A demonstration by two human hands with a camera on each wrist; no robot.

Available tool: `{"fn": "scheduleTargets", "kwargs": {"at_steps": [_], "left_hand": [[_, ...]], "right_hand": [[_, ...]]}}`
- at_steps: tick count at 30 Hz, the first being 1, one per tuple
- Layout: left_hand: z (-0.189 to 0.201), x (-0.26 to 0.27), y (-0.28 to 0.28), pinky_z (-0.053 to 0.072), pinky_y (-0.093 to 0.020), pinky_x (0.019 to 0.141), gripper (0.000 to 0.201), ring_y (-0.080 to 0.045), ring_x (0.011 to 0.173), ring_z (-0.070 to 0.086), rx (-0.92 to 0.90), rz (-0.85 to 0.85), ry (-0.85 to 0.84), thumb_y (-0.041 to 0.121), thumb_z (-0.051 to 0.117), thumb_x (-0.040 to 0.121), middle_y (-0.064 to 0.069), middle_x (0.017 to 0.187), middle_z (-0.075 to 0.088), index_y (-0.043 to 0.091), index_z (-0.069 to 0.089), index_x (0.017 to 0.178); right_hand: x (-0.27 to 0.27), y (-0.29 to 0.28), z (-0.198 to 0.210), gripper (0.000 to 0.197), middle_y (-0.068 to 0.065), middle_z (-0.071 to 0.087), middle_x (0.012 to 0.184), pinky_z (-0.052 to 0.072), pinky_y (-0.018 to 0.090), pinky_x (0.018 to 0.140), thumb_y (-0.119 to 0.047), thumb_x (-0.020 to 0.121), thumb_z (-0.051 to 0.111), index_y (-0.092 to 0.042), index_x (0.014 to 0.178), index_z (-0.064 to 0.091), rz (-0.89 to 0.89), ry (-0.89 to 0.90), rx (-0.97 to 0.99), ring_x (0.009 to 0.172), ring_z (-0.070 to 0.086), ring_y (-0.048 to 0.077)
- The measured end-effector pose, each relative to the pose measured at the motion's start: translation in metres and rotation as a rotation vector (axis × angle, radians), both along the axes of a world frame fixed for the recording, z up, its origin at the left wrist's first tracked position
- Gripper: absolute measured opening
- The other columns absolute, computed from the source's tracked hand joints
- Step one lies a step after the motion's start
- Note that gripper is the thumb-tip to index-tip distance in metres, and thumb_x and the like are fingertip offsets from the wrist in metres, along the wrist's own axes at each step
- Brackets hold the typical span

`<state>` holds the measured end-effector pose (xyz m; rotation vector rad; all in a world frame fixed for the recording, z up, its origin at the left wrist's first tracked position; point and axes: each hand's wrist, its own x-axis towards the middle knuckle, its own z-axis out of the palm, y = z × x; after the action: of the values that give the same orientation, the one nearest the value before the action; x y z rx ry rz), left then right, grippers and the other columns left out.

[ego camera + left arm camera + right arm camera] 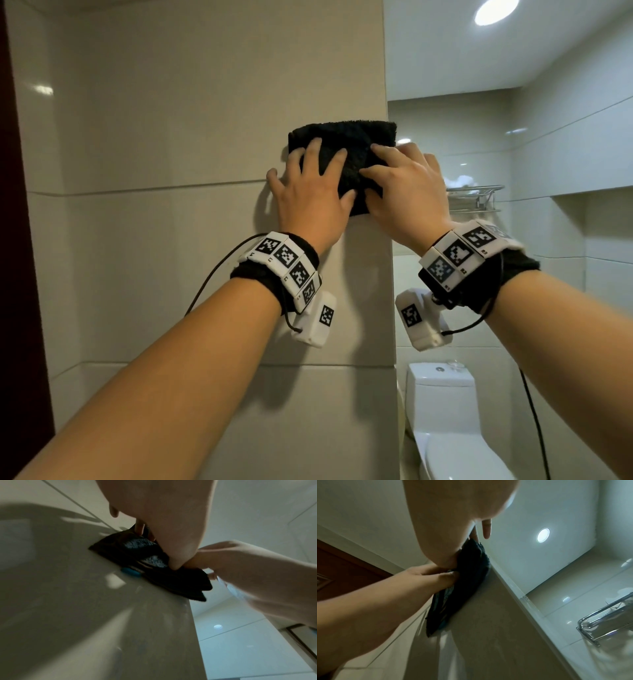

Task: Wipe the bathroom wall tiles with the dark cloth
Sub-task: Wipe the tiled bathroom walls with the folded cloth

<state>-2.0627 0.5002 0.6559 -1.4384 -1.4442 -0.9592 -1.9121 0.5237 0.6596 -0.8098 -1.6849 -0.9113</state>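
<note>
A folded dark cloth point(346, 144) lies flat against the beige wall tiles point(191, 137), close to the wall's right corner edge. My left hand point(310, 185) presses on its left half with fingers spread and straight. My right hand point(402, 185) presses on its right half, fingers flat, some reaching past the corner. From below, the left wrist view shows the cloth point(154, 566) pinned to the tile under the left hand point(164, 524), with the right hand point(240, 566) beside it. In the right wrist view the cloth point(464, 582) sits at the corner edge under the right hand point(453, 520).
The tiled wall ends in a corner edge point(390, 274) just right of the cloth. Beyond it are a white toilet point(445, 411), a chrome wire shelf point(474, 197) and a ceiling light point(495, 12). A dark wooden door frame point(13, 240) borders the left side.
</note>
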Motion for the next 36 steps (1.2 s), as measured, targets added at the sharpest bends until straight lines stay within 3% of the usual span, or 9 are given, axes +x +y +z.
{"fn": "scheduleTargets", "kwargs": {"at_steps": [4, 8, 10, 20, 25, 32, 36], "left_hand": [[-0.011, -0.001, -0.003, 0.024, -0.059, 0.109, 0.052, -0.028, 0.140, 0.029, 0.025, -0.037, 0.007, 0.049, 0.041, 0.095, -0.004, 0.155, 0.033, 0.033, 0.045, 0.144], [-0.016, -0.001, -0.005, 0.029, -0.054, 0.105, 0.049, -0.026, 0.132, 0.037, 0.045, -0.023, 0.010, 0.046, 0.038, 0.095, 0.000, 0.149, 0.041, 0.031, 0.048, 0.140], [-0.018, -0.001, -0.006, 0.031, -0.053, 0.104, 0.048, -0.026, 0.127, 0.040, 0.042, 0.014, 0.035, 0.044, 0.041, 0.095, 0.001, 0.145, 0.043, 0.030, 0.047, 0.141], [-0.023, -0.003, -0.007, 0.033, -0.052, 0.100, 0.050, -0.026, 0.122, 0.044, 0.015, 0.076, 0.075, 0.039, 0.046, 0.091, 0.001, 0.142, 0.045, 0.030, 0.048, 0.141], [-0.020, -0.005, -0.006, 0.035, -0.049, 0.093, 0.049, -0.026, 0.116, 0.047, 0.042, 0.083, 0.093, 0.036, 0.048, 0.088, 0.001, 0.135, 0.050, 0.027, 0.050, 0.137], [-0.013, -0.038, -0.008, 0.035, -0.046, 0.086, 0.040, -0.026, 0.107, 0.050, 0.094, 0.075, 0.050, 0.029, 0.048, 0.085, 0.001, 0.122, 0.057, 0.024, 0.060, 0.122], [-0.011, -0.073, -0.014, 0.036, -0.047, 0.088, 0.039, -0.026, 0.110, 0.049, 0.082, 0.107, 0.026, 0.029, 0.046, 0.086, 0.002, 0.125, 0.056, 0.025, 0.060, 0.123]], "right_hand": [[-0.002, -0.005, -0.005, 0.036, 0.001, 0.060, 0.124, 0.039, 0.043, 0.095, -0.041, 0.091, 0.046, -0.017, 0.098, 0.072, 0.020, 0.041, -0.055, 0.115, 0.051, 0.025], [-0.006, -0.003, -0.008, 0.039, 0.004, 0.057, 0.119, 0.041, 0.044, 0.089, -0.032, 0.087, 0.049, -0.017, 0.123, 0.058, 0.002, 0.044, -0.078, 0.109, 0.052, 0.028], [-0.008, -0.001, -0.011, 0.042, 0.007, 0.054, 0.118, 0.041, 0.044, 0.087, -0.028, 0.085, 0.050, -0.017, 0.125, 0.058, -0.032, 0.036, -0.098, 0.107, 0.051, 0.029], [-0.013, 0.003, -0.023, 0.038, 0.010, 0.055, 0.118, 0.038, 0.042, 0.081, -0.023, 0.078, 0.051, -0.011, 0.112, 0.063, -0.072, 0.026, -0.034, 0.106, 0.049, 0.034], [-0.020, 0.001, -0.018, 0.028, 0.009, 0.059, 0.108, 0.039, 0.043, 0.078, -0.016, 0.075, 0.052, -0.008, 0.100, 0.062, -0.068, 0.015, -0.001, 0.102, 0.052, 0.035], [-0.059, -0.006, -0.015, 0.042, 0.009, 0.060, 0.100, 0.040, 0.041, 0.075, -0.023, 0.076, 0.030, -0.008, 0.097, 0.063, -0.043, -0.023, 0.035, 0.096, 0.053, 0.034], [-0.095, -0.008, -0.012, 0.039, 0.010, 0.060, 0.098, 0.039, 0.041, 0.072, -0.024, 0.077, 0.031, -0.007, 0.093, 0.062, -0.021, -0.057, 0.036, 0.094, 0.054, 0.035]]}}
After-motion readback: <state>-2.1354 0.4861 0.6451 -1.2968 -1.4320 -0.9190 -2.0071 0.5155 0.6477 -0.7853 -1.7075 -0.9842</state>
